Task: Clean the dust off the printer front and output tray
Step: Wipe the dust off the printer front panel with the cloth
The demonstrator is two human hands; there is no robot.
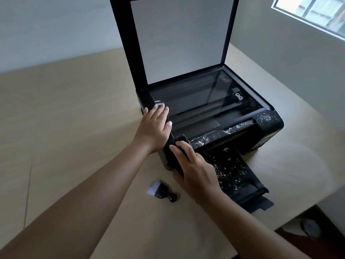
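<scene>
Head view down on pale wood table [74,128] set against grey walls, window [308,14] at upper right.
Shows black printer [268,135] toward table's far right, scanner lid [179,38] raised upright, output tray [242,176] pulled out and flecked with white dust [222,168], like the front panel. Shows left hand [155,126] flat on printer's left top edge, fingers straight and together; right hand [194,169] hiding front left corner, fingers curled on what looks like dark cloth [179,144]. Shows small black brush [162,191] lying on table near that corner.
</scene>
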